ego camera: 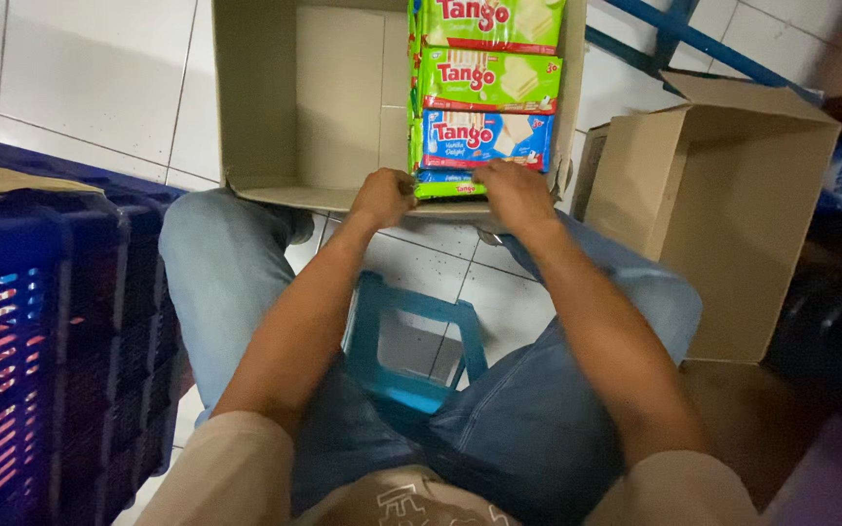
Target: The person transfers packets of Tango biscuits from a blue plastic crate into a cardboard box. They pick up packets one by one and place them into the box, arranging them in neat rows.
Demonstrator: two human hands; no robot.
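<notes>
Far left: dark blue slatted plastic crate [51, 341], standing on the white tiled floor [80, 88], a piece of brown cardboard lying across its top. It sits just beside the person's left knee.

Person is seated on a small teal plastic stool [411, 341], jeans, legs apart, both forearms stretched forward.

Centre: open cardboard box [255, 97] on the floor ahead of the knees, opening facing up toward the camera. Left part of its inside is bare cardboard. Right part holds a column of wafer packs: two green wafer packs [489, 78] at the far end, then a blue wafer pack [484, 139], all lying flat, face up, touching edge to edge, with more packs on edge along their left side.

Left hand [382, 198]: at the near wall of the box, fingers curled narrow, knuckles up, tips on the left end of the nearest green pack [450, 188]. Whether it is actually pinching the pack or just pressing it: cannot tell.

Right hand [514, 190]: palm down, fingers bent over the right end of the same nearest green pack, covering most of it. Grip hidden under the hand. The pack sits at the near end of the column, against the box wall, just beside the blue one.

Right: a second cardboard box [723, 214], flaps open, standing on the floor next to the right knee, near the first box but apart. Blue metal frame [694, 39] behind it.
</notes>
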